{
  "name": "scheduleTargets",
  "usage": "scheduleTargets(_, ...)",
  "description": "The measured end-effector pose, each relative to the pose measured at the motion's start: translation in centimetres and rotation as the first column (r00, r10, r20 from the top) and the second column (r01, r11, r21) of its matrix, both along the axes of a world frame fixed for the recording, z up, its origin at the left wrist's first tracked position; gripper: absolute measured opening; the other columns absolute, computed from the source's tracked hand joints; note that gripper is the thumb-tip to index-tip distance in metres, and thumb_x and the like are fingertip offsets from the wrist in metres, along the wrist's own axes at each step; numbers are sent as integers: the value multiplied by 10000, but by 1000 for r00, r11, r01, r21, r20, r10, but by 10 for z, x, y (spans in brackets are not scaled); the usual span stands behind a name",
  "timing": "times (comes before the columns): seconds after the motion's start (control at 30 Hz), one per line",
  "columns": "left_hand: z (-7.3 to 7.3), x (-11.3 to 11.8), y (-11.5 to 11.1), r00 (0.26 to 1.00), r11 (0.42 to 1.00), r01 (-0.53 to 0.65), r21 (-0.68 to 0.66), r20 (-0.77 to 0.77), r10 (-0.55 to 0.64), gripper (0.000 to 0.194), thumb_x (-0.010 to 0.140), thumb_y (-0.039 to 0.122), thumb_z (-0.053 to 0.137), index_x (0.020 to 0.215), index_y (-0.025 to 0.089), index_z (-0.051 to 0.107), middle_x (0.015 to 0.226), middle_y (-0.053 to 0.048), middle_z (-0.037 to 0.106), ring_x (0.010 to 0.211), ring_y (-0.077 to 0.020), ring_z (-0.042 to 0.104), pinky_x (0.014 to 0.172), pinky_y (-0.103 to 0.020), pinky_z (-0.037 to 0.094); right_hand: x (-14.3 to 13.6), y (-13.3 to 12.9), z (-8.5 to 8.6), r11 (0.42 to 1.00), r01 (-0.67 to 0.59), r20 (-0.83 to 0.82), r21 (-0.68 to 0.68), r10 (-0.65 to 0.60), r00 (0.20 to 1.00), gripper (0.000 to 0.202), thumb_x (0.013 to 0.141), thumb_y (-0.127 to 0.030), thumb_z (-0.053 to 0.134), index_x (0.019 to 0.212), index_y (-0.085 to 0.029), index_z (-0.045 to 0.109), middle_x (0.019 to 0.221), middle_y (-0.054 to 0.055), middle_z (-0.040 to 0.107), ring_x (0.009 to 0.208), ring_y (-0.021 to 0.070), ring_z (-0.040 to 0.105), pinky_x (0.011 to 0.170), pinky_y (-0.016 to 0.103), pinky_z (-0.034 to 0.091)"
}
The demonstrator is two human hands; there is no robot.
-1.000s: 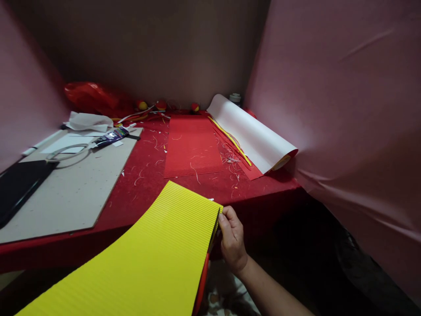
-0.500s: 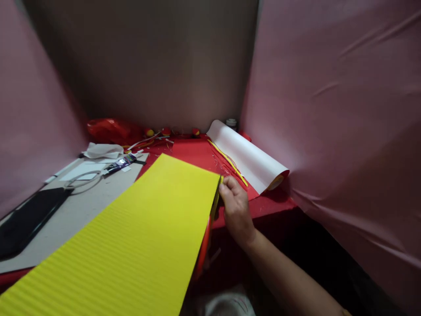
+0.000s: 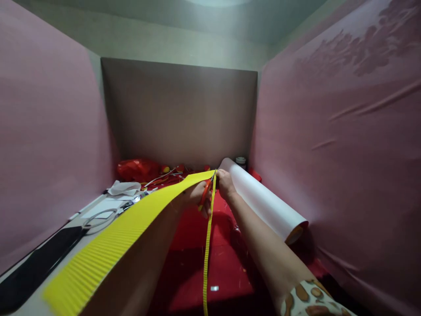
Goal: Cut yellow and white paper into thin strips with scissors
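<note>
A wide sheet of yellow corrugated paper [image 3: 141,219] slants from the lower left up to the middle of the head view. Along its right side, a narrow ribbed yellow strip [image 3: 207,254] hangs down toward the bottom edge. My left hand [image 3: 196,192], partly under the sheet, grips orange-handled scissors [image 3: 205,194]. Their blades point up and away, at the far corner where strip and sheet meet. Just right of the blade tips, my right hand [image 3: 226,182] is closed on the paper's far end. The sheet hides most of my left forearm.
A white-backed roll with a red inner side [image 3: 263,197] lies along the right. Left are a grey board [image 3: 95,245], a black flat object [image 3: 42,254] and a cable [image 3: 98,218]. A red plastic bag [image 3: 138,169] sits behind. Pink cloth [image 3: 345,153] walls both sides.
The view has tilted upward. The yellow sheet has turned and appears narrower, the strip now hangs apart from it, and my left hand with the scissors has come into sight.
</note>
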State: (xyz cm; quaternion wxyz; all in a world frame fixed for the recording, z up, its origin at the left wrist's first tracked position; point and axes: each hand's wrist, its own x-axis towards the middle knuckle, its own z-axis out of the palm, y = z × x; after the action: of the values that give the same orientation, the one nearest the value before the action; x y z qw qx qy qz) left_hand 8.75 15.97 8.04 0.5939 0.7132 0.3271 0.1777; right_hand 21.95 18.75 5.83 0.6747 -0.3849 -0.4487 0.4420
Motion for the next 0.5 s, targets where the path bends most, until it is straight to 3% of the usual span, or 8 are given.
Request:
scheduleTargets(0.1,-5,6,17,999,999,8,34,-38,-7,91,606,119,436,681,127,487,397,-36,551,350,-141,530,407,-229,447,2,25,-11,1000,-20,9,-22,20,1000,89,627,-162,391,573,-217,346,382,-82,377,286,79,319,289,206,224)
scheduleTargets(0.27,-29,5,46,998,1000,-11,-16,54,12,145,591,164,445,721,124,495,412,-55,572,342,-167,539,359,-233,435,2,57,-32,997,-46,34,-57,48,998,92,638,-182,394,563,-216,355,384,-72,402,292,89,347,292,212,250)
scheduleTargets(0.5,-56,6,60,995,991,14,-136,101,-1,272,649,233,548,875,83,535,443,-78,590,381,-192,569,344,-246,459,4,63,-55,997,5,82,-83,2,997,133,634,-169,418,521,-208,360,358,-66,400,310,74,331,319,201,260)
